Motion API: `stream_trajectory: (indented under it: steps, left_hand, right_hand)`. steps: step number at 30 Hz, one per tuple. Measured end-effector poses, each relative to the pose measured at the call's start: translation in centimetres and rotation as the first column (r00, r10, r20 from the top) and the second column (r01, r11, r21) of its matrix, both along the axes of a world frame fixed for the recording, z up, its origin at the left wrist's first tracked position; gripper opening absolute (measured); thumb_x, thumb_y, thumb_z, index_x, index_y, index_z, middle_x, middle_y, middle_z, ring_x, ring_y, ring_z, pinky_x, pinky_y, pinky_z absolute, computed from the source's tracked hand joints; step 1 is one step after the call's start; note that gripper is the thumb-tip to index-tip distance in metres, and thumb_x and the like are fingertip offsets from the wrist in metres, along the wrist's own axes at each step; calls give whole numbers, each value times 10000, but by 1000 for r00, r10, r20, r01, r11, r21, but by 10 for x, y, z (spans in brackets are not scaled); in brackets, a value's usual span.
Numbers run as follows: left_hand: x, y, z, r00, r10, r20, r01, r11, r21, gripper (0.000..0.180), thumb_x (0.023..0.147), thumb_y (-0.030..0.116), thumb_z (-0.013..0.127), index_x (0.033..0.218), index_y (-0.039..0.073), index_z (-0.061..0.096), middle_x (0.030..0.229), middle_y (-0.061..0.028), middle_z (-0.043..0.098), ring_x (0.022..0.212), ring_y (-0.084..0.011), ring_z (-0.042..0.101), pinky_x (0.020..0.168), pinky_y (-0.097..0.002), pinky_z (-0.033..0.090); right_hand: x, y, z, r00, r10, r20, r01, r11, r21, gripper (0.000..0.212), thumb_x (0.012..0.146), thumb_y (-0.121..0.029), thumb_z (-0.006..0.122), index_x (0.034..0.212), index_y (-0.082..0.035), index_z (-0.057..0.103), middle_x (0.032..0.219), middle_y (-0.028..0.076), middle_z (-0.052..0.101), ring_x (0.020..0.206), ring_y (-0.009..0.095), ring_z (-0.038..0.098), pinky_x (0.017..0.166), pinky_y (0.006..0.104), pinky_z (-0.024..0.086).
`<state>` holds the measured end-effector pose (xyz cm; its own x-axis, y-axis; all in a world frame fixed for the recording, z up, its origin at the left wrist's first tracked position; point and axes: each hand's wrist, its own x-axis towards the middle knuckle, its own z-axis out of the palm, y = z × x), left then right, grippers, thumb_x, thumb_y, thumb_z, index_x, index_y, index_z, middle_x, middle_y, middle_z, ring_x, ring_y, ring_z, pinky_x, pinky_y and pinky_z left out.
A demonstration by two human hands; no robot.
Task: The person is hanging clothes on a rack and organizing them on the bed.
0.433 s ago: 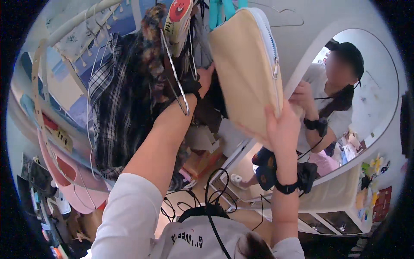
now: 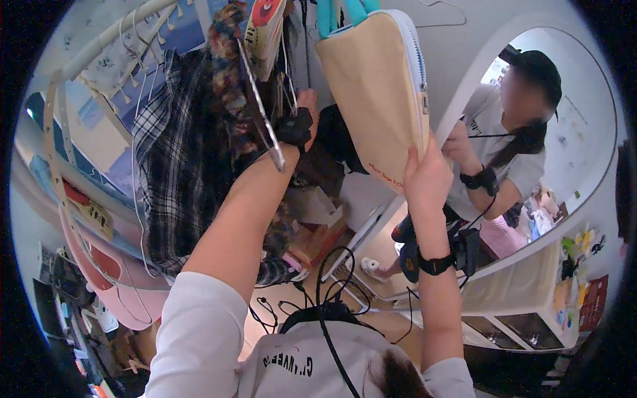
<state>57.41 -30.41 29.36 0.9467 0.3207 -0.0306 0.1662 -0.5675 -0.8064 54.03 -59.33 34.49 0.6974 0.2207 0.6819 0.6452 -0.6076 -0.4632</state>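
A beige bag with a pale zipper down its right side and teal handles on top hangs before me. Its lower right corner is pinched between the thumb and fingers of my right hand. My left hand reaches up among the hanging clothes, left of the bag; its fingers are mostly hidden, so what they touch does not show. Close to that wrist are a metal hanger, a brown mottled fluffy garment and a black-and-white plaid shirt.
A white rail carries the clothes at upper left. A pink bag hangs below it. An oval mirror stands at right, above a cream drawer cabinet. Black cables dangle at my waist; a cardboard box sits below the clothes.
The beige bag and my right hand have shifted slightly left and up in view. My left hand has also moved a little left, and the bag's lower printing now shows.
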Motion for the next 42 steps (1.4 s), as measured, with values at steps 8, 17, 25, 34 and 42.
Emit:
stream_trajectory:
  steps: [8, 17, 25, 34, 42]
  left_hand:
    - [-9, 39, -62, 952, -205, 227, 153, 962, 228, 310, 891, 199, 432, 1073, 143, 676, 1043, -117, 649, 1139, -233, 528, 1052, -508, 244]
    - [-41, 19, -54, 936, -350, 32, 352, 932, -90, 300, 857, 298, 476, 1008, 143, 684, 1084, -105, 641, 1150, -268, 506, 1041, -539, 230]
    - [-10, 28, -98, 930, -244, 276, 264, 964, -37, 392, 898, 328, 439, 1139, 96, 644, 1193, -102, 595, 1186, -262, 477, 1064, -451, 232]
    - [-17, 26, -100, 881, -354, 313, 402, 910, -103, 229, 846, 258, 463, 905, 123, 638, 994, -90, 606, 1062, -242, 510, 1064, -452, 253]
    - [-25, -5, -70, 703, -298, 645, 550, 804, -228, 172, 770, 151, 514, 732, 50, 648, 933, -164, 619, 1068, -320, 520, 1088, -492, 268]
  right_hand:
    - [3, -2, 5, 987, -62, -145, 49, 994, -95, 520, 819, -132, 614, 1319, -150, 472, 924, 220, 649, 819, 384, 645, 710, 470, 510]
    - [-22, -16, 19, 973, 171, -155, -173, 985, 0, 389, 827, -176, 605, 1198, -73, 552, 888, 240, 640, 839, 420, 621, 730, 477, 500]
    - [-32, -33, 51, 934, 262, -242, -269, 963, 6, 380, 823, -175, 613, 1176, -47, 552, 916, 231, 638, 855, 412, 621, 737, 473, 500]
    - [-5, 82, -58, 922, 340, -184, -301, 930, 211, 514, 835, -97, 577, 1333, -110, 452, 1119, 206, 603, 936, 401, 608, 809, 442, 499]
    - [85, 185, -134, 824, 465, -323, -381, 878, 290, 341, 907, -176, 488, 1220, -52, 547, 1037, 220, 635, 951, 396, 605, 790, 433, 488]
